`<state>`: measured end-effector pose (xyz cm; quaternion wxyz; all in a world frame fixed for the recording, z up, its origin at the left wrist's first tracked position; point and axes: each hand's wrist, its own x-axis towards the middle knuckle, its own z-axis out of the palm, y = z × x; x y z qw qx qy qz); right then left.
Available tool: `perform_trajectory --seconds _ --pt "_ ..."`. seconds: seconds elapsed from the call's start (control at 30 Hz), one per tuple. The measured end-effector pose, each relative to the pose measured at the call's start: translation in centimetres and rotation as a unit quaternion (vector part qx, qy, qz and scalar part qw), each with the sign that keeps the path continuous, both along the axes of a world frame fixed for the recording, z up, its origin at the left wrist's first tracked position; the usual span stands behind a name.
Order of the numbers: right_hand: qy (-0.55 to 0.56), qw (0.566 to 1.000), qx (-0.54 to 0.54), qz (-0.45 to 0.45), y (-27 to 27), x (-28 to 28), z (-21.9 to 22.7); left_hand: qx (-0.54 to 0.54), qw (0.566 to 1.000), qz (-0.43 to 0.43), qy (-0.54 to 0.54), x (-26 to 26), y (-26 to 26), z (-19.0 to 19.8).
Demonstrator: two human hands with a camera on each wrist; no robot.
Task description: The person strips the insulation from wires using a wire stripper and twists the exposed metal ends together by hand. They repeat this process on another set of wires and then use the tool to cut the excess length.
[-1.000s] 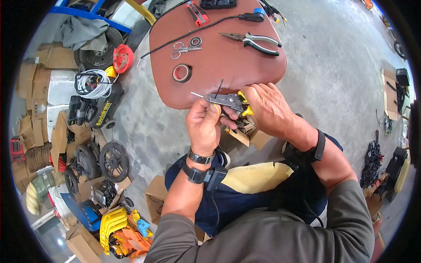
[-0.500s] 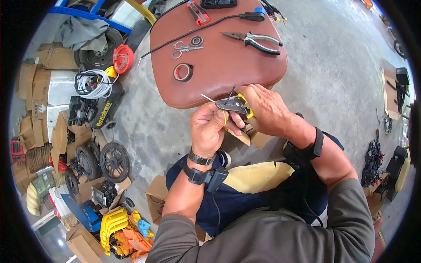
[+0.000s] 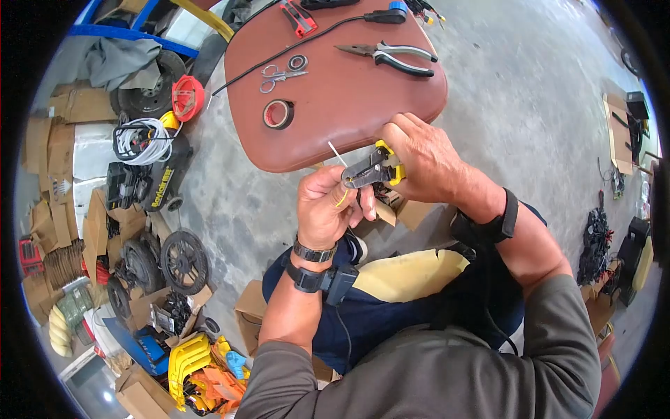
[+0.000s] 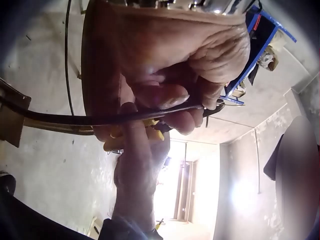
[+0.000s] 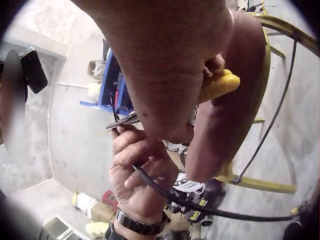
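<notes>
My left hand (image 3: 324, 209) pinches a black-sheathed cable (image 4: 75, 120) near its end, between thumb and fingers. From that end a white wire (image 3: 336, 151) sticks up and a yellow wire (image 3: 342, 200) bends back over the thumb. A thin black wire (image 5: 114, 107) shows in the right wrist view. In my right hand (image 3: 426, 157) is a wire stripper (image 3: 370, 171) with yellow handles (image 5: 220, 87), its jaws parted right at the left fingertips. The left fingers partly hide the wires where they meet the jaws.
On the brown padded seat (image 3: 335, 119) ahead lie pliers (image 3: 391, 57), scissors (image 3: 279, 77), a tape roll (image 3: 278, 114), a red utility knife (image 3: 299, 19) and a black cable with a blue-ended connector (image 3: 387, 14). Cardboard boxes and wheels (image 3: 185, 260) crowd the left floor.
The stripper's jaws have parted, and its handles stand wider. The black wire that rose above the tool no longer shows in the head view. The head view has shifted slightly.
</notes>
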<state>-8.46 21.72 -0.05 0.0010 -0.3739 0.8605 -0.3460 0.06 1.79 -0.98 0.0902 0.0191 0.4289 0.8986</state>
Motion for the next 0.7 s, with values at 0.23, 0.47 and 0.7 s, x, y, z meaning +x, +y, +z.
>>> perform_trajectory --seconds 0.23,0.47,0.7 --pt "0.043 0.998 0.038 -0.007 0.40 -0.36 0.17 0.003 1.000 -0.015 0.012 0.04 -0.25 -0.33" --pt "0.071 0.997 0.036 -0.003 0.72 -0.89 0.47 0.018 0.999 -0.046 -0.018 0.11 -0.63 -0.37" --pt "0.063 0.998 0.021 0.004 0.65 -1.03 -0.16 0.052 0.998 -0.039 -0.020 0.22 -0.49 -0.57"
